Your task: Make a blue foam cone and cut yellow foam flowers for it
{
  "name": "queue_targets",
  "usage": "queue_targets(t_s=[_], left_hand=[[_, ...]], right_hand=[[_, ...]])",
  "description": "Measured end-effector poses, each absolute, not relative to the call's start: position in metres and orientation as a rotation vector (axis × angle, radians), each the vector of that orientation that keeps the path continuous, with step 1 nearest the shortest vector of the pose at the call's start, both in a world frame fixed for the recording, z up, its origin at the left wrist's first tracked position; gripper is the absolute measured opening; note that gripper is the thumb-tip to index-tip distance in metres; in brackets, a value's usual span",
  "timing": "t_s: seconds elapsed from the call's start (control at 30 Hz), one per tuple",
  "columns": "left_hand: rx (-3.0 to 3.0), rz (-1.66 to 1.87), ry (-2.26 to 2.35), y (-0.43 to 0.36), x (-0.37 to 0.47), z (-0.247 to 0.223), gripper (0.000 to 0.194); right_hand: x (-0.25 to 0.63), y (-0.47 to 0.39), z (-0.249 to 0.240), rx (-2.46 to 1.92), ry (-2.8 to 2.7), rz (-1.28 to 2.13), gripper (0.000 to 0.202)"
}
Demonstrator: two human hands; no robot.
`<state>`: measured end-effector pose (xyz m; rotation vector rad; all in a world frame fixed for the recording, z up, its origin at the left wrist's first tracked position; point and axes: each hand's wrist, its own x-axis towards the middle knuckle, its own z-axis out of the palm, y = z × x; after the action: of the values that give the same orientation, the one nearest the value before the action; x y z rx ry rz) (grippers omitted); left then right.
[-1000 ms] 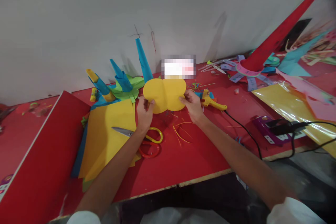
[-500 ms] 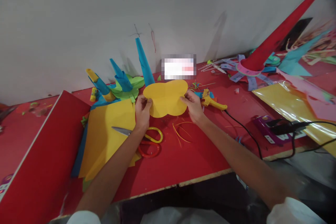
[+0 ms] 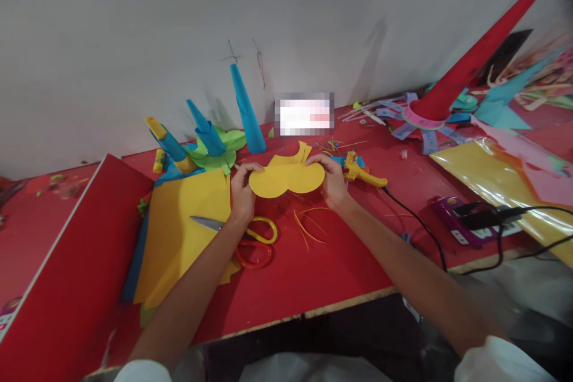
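Between my two hands is a yellow paper cutout (image 3: 286, 180) with rounded lobes, folded across so that two lobes face me. My left hand (image 3: 243, 191) pinches its left end, and my right hand (image 3: 332, 180) grips the right end. Behind it a yellow paper scrap (image 3: 305, 150) shows on the table. Below my left wrist lie scissors (image 3: 257, 245) with one yellow and one red handle, their blades over a stack of yellow paper sheets (image 3: 179, 221). Just right of my right hand rests a yellow glue gun (image 3: 364, 175) with a black cord.
Blue paper cones (image 3: 248, 113) stand at the back, one on green paper petals (image 3: 233, 142). A red board (image 3: 85, 268) stands at the left. Rightward are a purple power strip (image 3: 461, 221), a shiny golden sheet (image 3: 483, 176) and a tall red cone (image 3: 483, 54). Thin orange strips (image 3: 307, 230) lie in front.
The cutout, held flat and facing me before, is now folded over, its upper half out of sight. The yellow scrap behind has come into view. Both hands stay nearly in place.
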<state>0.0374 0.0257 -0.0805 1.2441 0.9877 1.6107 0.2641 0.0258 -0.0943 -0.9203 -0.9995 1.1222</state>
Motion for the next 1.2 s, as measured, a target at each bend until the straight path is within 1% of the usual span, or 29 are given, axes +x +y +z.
queue_targets(t_s=[0.13, 0.3, 0.5, 0.6, 0.83, 1.03, 1.2], left_hand=[[1.23, 1.596, 1.019, 0.0283, 0.0371, -0.0875, 0.029], [1.189, 1.575, 0.994, 0.0278, 0.0403, -0.0896, 0.037], [1.101, 1.526, 0.988, 0.024, 0.0422, -0.0866, 0.05], [1.112, 1.496, 0.987, 0.0236, 0.0428, -0.0866, 0.051], [1.098, 1.473, 0.984, 0.0239, 0.0434, -0.0846, 0.05], [1.055, 1.439, 1.011, 0.0234, 0.0424, -0.0846, 0.047], [1.067, 1.519, 1.052, 0.0264, 0.041, -0.0862, 0.049]], right_hand=[[0.261, 0.0262, -0.0921, -0.945, -1.015, 1.065, 0.03], [0.2575, 0.0234, -0.0876, -0.915, -0.977, 1.197, 0.04], [0.258, 0.0214, -0.0883, -0.915, -0.927, 1.29, 0.039], [0.2575, 0.022, -0.0892, -0.9, -0.892, 1.334, 0.042], [0.2554, 0.0203, -0.0888, -0.859, -0.797, 1.521, 0.06], [0.2562, 0.0187, -0.0875, -0.835, -0.779, 1.603, 0.057], [0.2558, 0.0207, -0.0906, -0.898, -0.9, 1.48, 0.055]])
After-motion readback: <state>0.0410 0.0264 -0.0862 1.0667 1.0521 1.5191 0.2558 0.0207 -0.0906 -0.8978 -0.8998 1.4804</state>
